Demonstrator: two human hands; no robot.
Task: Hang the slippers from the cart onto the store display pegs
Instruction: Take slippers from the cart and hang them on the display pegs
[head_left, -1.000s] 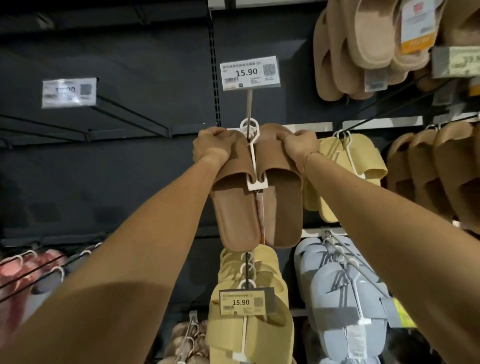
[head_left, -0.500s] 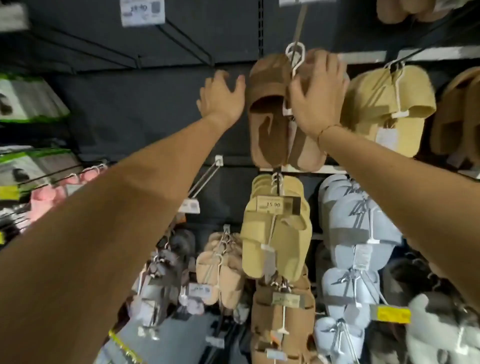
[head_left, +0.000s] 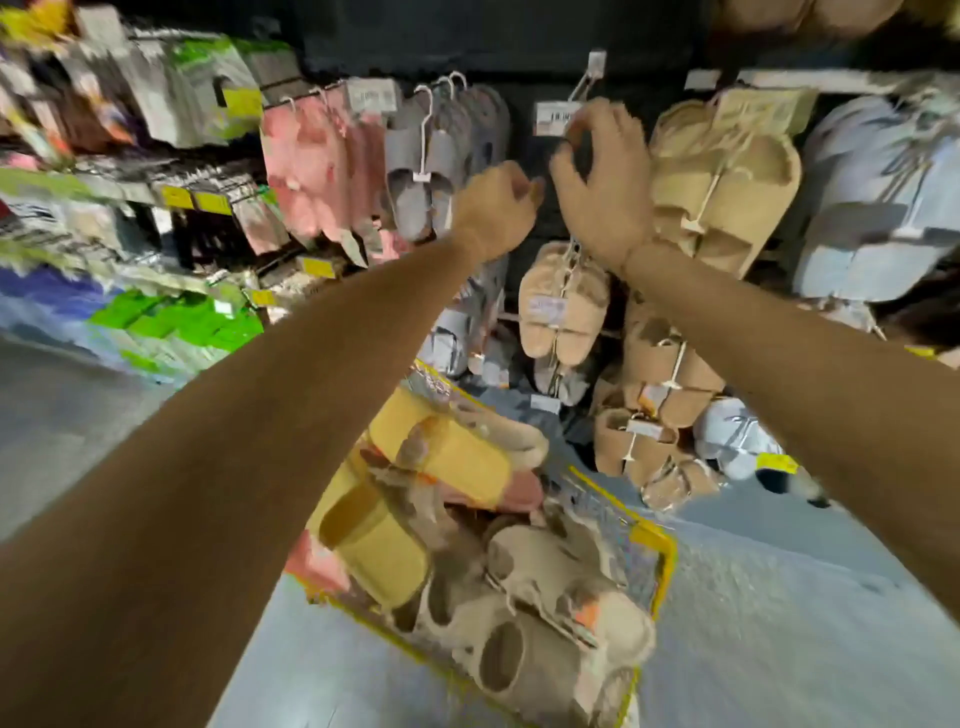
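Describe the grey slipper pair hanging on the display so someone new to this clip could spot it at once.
Start at the dark display wall behind the yellow wire cart. Along its upper row of pegs, look just left of the left hand. There hangs the grey slipper pair on a white hanger, between pink slippers on its left and tan slippers beyond both hands.

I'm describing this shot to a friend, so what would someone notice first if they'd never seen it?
Two bare arms reach up the middle, the left hand and right hand both holding nothing in front of the dark display wall. Below them a yellow-rimmed cart is heaped with yellow, pink and beige slippers. Around the hands, pairs already hang on pegs: grey slippers to the left, tan slippers to the right.
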